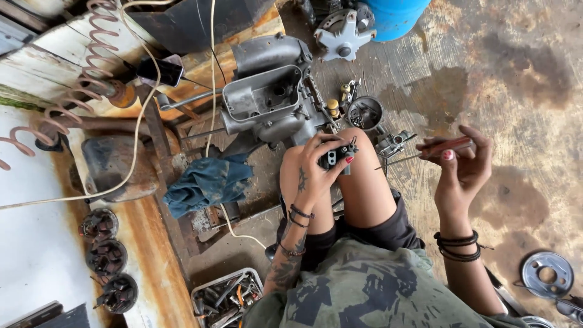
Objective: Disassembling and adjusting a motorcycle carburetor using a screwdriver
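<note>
My left hand (319,163) grips a small dark metal part (337,155), resting it on my bare knee (358,176). My right hand (464,164) holds a screwdriver (425,152) with a reddish handle, its thin shaft pointing left toward the part without touching it. A grey engine casing (267,97) lies on the floor just beyond my knees. Small carburettor pieces (364,112) sit between the casing and my hands.
A blue rag (209,182) lies left of my knee. A tray of tools (228,297) stands at the bottom. Several wound coils (103,255) sit on the rusty bench at left. A blue drum (395,15) and a metal disc (546,274) stand on the stained concrete.
</note>
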